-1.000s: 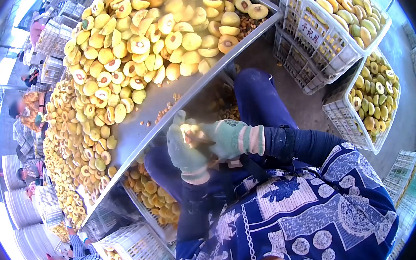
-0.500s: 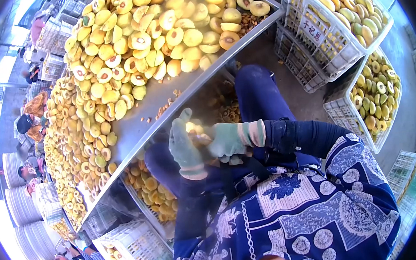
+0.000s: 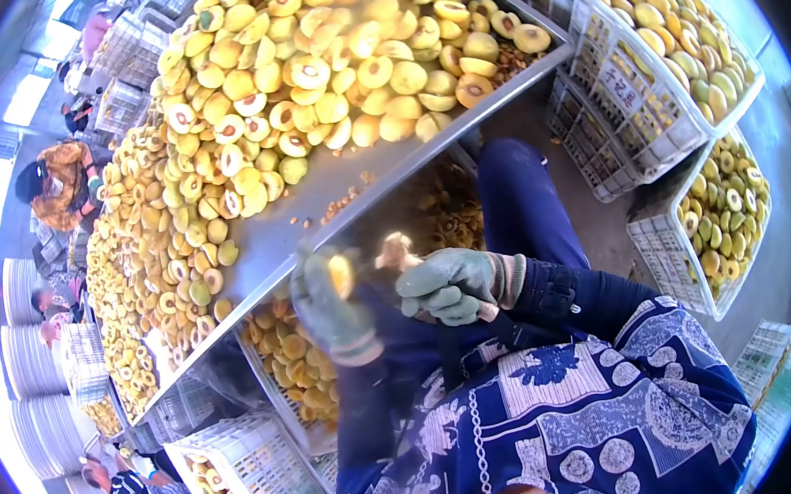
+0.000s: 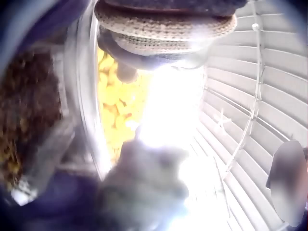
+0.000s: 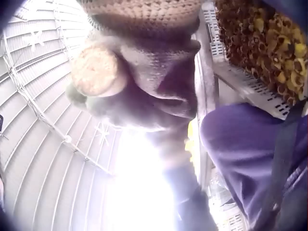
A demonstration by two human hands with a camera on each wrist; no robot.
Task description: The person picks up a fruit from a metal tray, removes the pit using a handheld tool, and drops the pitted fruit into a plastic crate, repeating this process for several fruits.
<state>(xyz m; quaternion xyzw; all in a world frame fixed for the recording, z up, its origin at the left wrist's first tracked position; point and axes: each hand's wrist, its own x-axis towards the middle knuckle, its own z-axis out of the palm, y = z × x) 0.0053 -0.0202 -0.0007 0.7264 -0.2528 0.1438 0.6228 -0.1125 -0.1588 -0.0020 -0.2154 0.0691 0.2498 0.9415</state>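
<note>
My gloved left hand is blurred, over my lap near the table edge. It holds a yellow peach half by the thumb and fingers. Just to its right, my gloved right hand grips a hand tool by its round wooden handle, whose pale butt end faces the right wrist camera. A bright, blurred tip sticks out beyond the right fingers towards the left hand. The hands are apart. Glare washes out much of the left wrist view.
A metal-edged table bears a large heap of halved peaches and some loose pits. Fruit-filled crates stand at right, another crate at lower left. Below the table edge is a container of discarded bits. Other people work at far left.
The hands were together at the fruit and have parted. My left hand has moved left with the peach half, while the right has turned, its tool tip now showing. The head view has shifted slightly.
</note>
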